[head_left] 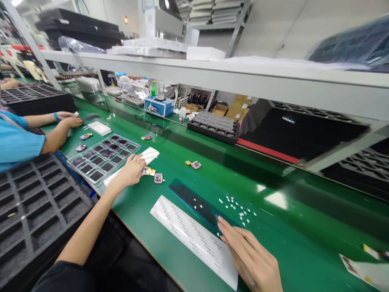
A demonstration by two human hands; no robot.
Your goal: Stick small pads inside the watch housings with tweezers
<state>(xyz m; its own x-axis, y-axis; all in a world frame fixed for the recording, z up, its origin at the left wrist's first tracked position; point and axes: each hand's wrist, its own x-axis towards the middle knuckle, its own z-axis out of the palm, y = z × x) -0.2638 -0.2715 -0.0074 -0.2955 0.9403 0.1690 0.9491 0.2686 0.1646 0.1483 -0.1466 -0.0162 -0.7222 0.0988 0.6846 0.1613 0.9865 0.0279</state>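
Note:
My left hand (131, 171) reaches over a small group of electronic modules with yellow tabs (148, 171); its fingertips are closed on the nearest module. Beside them lies another square module (158, 178) with a pinkish rim. In my right hand (253, 253) is a pair of thin metal tweezers (243, 265), tips pointing at the end of a black slotted strip (190, 196). A few white bits rest on that strip. Under my right hand runs a white sheet of printed labels (194, 239). Small white pieces (241, 213) are scattered to the right of the strip.
A clear tray (133, 144) of dark square parts is left of my hand. A black compartment tray (39, 211) stands at the near left. Across the bench, a co-worker's hands (68, 119) work. A shelf beam (212, 75) overhangs the back. A blue box (159, 107) sits behind.

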